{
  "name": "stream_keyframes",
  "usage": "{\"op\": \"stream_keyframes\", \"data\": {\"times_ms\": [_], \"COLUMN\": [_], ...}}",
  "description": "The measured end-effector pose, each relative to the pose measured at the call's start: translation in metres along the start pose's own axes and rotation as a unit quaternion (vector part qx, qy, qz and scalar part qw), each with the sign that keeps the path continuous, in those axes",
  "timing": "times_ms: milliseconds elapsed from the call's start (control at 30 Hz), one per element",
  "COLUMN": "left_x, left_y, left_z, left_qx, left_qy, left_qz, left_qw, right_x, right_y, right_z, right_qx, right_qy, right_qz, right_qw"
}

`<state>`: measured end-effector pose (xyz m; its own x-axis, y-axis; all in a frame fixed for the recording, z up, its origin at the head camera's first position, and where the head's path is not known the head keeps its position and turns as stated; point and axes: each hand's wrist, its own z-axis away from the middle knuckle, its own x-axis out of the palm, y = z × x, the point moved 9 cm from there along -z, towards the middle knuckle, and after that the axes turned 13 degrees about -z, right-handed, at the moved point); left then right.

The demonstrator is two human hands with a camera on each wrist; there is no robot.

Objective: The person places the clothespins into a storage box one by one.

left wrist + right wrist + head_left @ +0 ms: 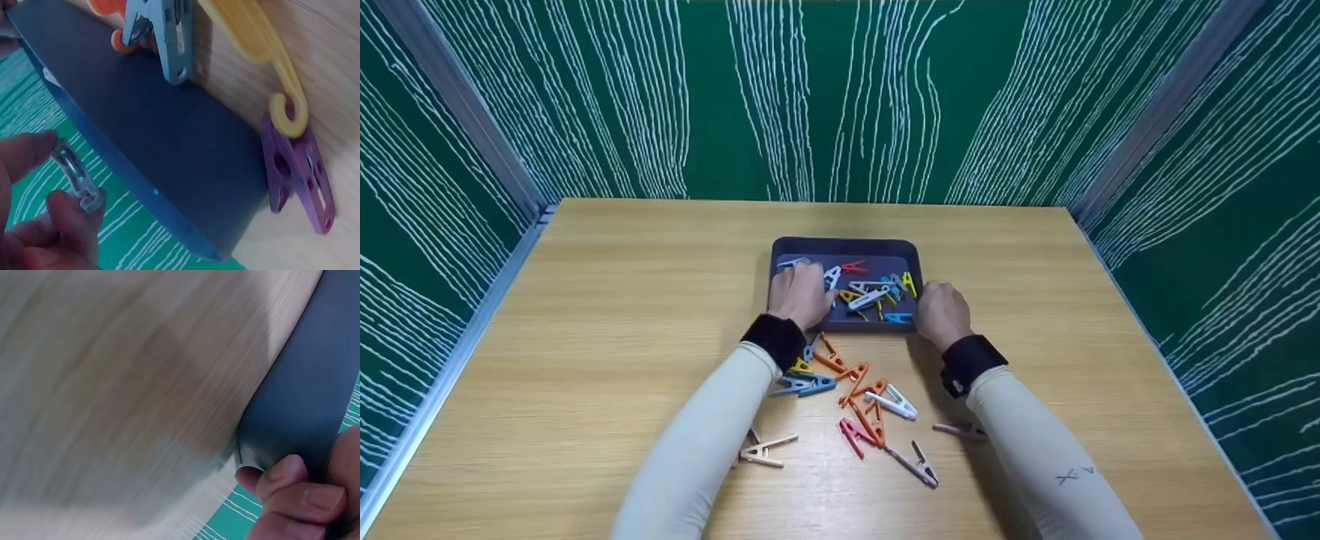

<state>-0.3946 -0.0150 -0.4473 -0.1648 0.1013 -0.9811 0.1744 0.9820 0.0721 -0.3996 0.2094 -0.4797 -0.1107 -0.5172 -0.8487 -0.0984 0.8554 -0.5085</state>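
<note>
My left hand (801, 292) is over the left side of the dark grey tray (847, 328). In the left wrist view its thumb and fingers pinch a small translucent clothespin (79, 175). At the tray's right side, my right hand (943, 311) grips the wall, its fingers (304, 500) curled at the corner in the right wrist view. Inside the tray lie several clothespins, among them a red clothespin (853, 267), a yellow clothespin (909, 283) and a blue clothespin (898, 318).
Loose clothespins lie on the wooden table (645, 300) before the tray: several orange, a white clothespin (894, 403), a pink clothespin (855, 436) and a beige clothespin (765, 452). A purple clothespin (295, 169) touches the tray's outside. Green panels (712, 97) enclose the table's back and sides.
</note>
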Motion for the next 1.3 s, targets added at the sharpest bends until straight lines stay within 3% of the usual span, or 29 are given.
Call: {"op": "stream_keyframes", "data": {"times_ms": [333,667,933,1300], "left_x": [0.009,-0.002,-0.016,-0.019], "left_y": [-0.002,-0.014,-0.019,-0.033], "left_z": [0.000,0.010,0.023,0.047], "left_qx": [-0.001,-0.003,0.021,0.016], "left_qy": [0.006,0.012,0.032,-0.002], "left_qz": [0.024,0.030,0.020,0.047], "left_qw": [0.9997,0.9995,0.9991,0.9987], "right_x": [0.004,0.001,0.001,0.003], "right_y": [-0.001,0.000,0.001,0.003], "right_z": [0.000,-0.002,-0.003,-0.004], "right_qx": [0.007,0.004,0.004,0.020], "right_qy": [-0.015,-0.010,-0.006,-0.020], "right_qz": [0.000,0.001,0.011,0.007], "right_qw": [1.000,1.000,1.000,1.000]}}
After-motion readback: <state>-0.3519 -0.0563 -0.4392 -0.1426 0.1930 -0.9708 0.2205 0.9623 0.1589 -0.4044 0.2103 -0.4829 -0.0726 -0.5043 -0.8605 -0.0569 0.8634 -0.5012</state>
